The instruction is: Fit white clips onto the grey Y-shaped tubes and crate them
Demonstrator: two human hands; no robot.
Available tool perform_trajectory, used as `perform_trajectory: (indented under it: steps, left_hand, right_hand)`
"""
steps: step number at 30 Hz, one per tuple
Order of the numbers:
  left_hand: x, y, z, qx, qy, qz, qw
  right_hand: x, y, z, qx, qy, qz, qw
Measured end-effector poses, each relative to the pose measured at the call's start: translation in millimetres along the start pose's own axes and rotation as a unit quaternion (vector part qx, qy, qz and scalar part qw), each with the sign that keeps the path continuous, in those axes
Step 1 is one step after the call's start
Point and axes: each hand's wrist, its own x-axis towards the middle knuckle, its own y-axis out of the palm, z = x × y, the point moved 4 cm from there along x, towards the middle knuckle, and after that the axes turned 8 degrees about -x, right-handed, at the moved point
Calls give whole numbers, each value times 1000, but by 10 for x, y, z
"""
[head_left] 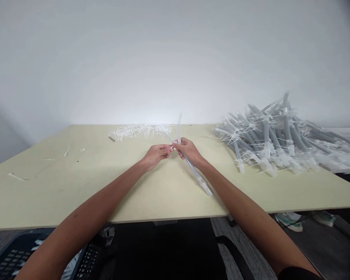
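Forearms (96, 212): both enter from the lower corners and converge over the table (151, 200), an arrangement we judge lets the two hands meet at one spot straight ahead.
Basket (88, 259): below the table edge on our left, dark and latticed; we note white items inside but cannot identify them.
Right hand (189, 151): grip narrow, thumb and fingers around the tube (191, 166) just below where it branches. We judge that holding it there steadies the branches for the other hand.
Left hand (156, 157): fingertips drawn together, apparently pinching a small white piece (172, 148) close against the right thumb. We read this as fine fingertip work; contact between the hands we cannot confirm.
Tube, position: mid-table, slanting from the right hand down toward our right. Whether its lower end touches the surface we cannot tell.
Tube, appearance: greyish and translucent, slim, with two paler branches spreading above the grip and a clear fitting (203, 183) near the lower end.
White strips (140, 131): thin, loosely heaped beyond the left hand, we presume for easy reach.
Tube pile (266, 134): similar grey lengths with clear ends, stacked criss-cross at our right, apparently kept apart from the piece in hand.
Grey stub (111, 138): lying just beside the strips; purpose undetermined.
Clear offcuts (18, 177): scattered at far left, seemingly set aside.
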Motion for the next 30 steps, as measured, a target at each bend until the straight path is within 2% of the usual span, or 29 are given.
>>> perform_trajectory:
  steps: [10, 16, 19, 30]
  left_hand:
    - [-8, 9, 34, 76, -2, -33, 997]
    - [20, -32, -36, 203, 41, -60, 976]
    - [18, -29, -62, 230, 54, -59, 970]
    - [11, -15, -66, 234, 38, -58, 970]
  right_hand:
    - [-9, 76, -46, 7, -11, 10, 1000]
    - [-27, 90, -7, 56, 17, 45, 997]
    - [-30, 81, 16, 63, 32, 48, 996]
    - [-27, 36, -41, -55, 6, 4, 998]
